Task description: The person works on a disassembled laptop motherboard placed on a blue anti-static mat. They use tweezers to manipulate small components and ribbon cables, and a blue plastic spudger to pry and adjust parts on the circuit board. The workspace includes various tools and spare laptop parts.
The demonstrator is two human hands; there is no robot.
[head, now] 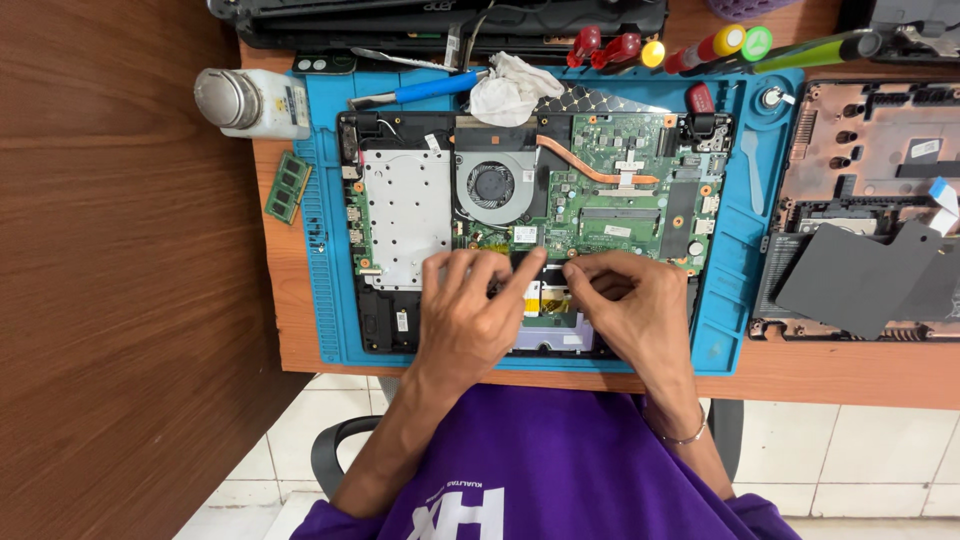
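Hands (475, 315) (635, 305) seemingly press laptop's (600, 200) ribbon cable (548, 298).

One head-worn camera looks almost straight down from above the seated person, fairly near, facing the blue work mat (735, 300) on the wooden desk (850, 375); floor tiles (870, 460) show at the bottom edge.

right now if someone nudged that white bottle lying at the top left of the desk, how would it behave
The white bottle lies on its side near the desk edge, so it would probably roll rather than slide. It looks like plastic with a metallic cap, likely light and not fragile. The blue mat beside it might stop a roll that way.
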